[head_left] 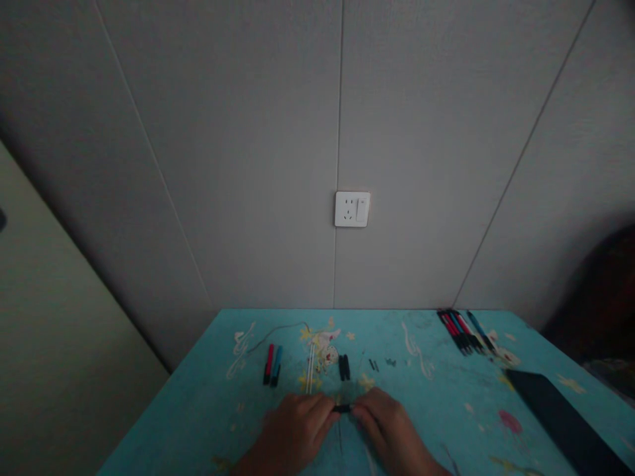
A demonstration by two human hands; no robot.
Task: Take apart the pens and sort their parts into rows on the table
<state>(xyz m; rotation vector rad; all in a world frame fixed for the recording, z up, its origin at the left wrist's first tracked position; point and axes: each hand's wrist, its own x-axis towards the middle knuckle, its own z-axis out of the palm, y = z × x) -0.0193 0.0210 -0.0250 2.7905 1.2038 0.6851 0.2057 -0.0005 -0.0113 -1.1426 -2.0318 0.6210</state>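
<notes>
Left hand (298,424) and right hand (389,422) grasp a black piece (342,408), their fingers (325,404) hiding its ends. Beyond it, the edge of the bench (198,396) meets the wall (262,198).

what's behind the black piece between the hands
Behind the black piece, two short black parts lie on the table; anything under the left hand or right hand is hidden.

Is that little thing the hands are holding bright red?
No, the small piece showing between the left hand and the right hand looks black.
</notes>
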